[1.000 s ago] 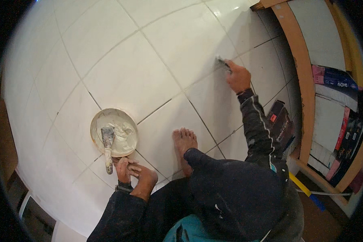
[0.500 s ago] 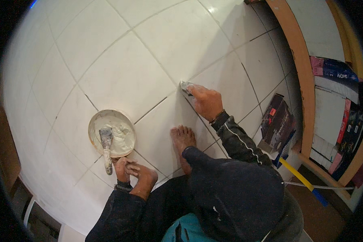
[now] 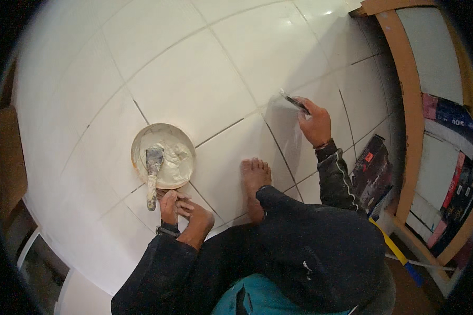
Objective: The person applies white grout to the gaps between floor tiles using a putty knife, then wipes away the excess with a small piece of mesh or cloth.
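Observation:
My right hand [image 3: 315, 123] is closed around a dark-handled putty knife [image 3: 295, 102]. White paste coats the knife's tip, which is over a white floor tile beside a joint. By my left foot, my left hand [image 3: 169, 206] grips the near rim of a round bowl [image 3: 190, 137]; some of its fingers are hidden. Creamy white paste [image 3: 177, 163] fills part of the bowl. A second, paste-smeared putty knife [image 3: 153, 170] rests across the bowl, its handle sticking out over the near rim.
White tiles [image 3: 194, 79] cover the floor; several joints are dark, others pale. My bare right foot [image 3: 256, 184] stands between the hands. At right are a wooden shelf frame [image 3: 412, 136] with boxes, a dark carton [image 3: 372, 170] and a yellow-and-blue handle [image 3: 397, 249].
My right hand has drawn the putty knife away from the tile joint crossing, to the right. The whole view has shifted; my left hand stays at the bowl.

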Tool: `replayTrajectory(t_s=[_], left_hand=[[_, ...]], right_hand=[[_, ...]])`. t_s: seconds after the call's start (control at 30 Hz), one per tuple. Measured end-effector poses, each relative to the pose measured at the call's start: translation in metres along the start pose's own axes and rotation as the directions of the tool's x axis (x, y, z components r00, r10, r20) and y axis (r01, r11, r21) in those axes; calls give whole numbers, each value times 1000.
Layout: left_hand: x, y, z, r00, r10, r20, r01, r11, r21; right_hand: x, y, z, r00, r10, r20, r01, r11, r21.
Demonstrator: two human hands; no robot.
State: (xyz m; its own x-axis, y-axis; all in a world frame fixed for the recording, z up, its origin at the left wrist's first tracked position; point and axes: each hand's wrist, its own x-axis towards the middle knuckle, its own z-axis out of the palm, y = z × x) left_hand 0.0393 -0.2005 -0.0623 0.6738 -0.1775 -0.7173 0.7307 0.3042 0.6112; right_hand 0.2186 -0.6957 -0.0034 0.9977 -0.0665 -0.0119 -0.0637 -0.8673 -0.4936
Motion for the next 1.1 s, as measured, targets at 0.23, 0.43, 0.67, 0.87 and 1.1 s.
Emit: replayTrajectory(t_s=[0.23, 0.43, 0.67, 0.87, 1.1], left_hand=[[0, 3, 2, 998, -62, -14, 62, 998, -27], [-4, -2, 3, 999, -24, -41, 22, 999, -49], [-31, -4, 19, 990, 44, -137, -45, 999, -4], [-46, -12, 35, 981, 128, -142, -112, 987, 118], [-92, -32, 43, 944, 233, -232, -214, 971, 103]], right_hand=[[18, -14, 6, 999, -20, 50, 12, 990, 144], [24, -23, 22, 953, 191, 235, -302, 671, 678], [27, -61, 59, 827, 125, 549, -563, 157, 812], [38, -116, 133, 766, -38, 642, -642, -3, 766], [17, -199, 188, 723, -292, 626, -646, 37, 763]])
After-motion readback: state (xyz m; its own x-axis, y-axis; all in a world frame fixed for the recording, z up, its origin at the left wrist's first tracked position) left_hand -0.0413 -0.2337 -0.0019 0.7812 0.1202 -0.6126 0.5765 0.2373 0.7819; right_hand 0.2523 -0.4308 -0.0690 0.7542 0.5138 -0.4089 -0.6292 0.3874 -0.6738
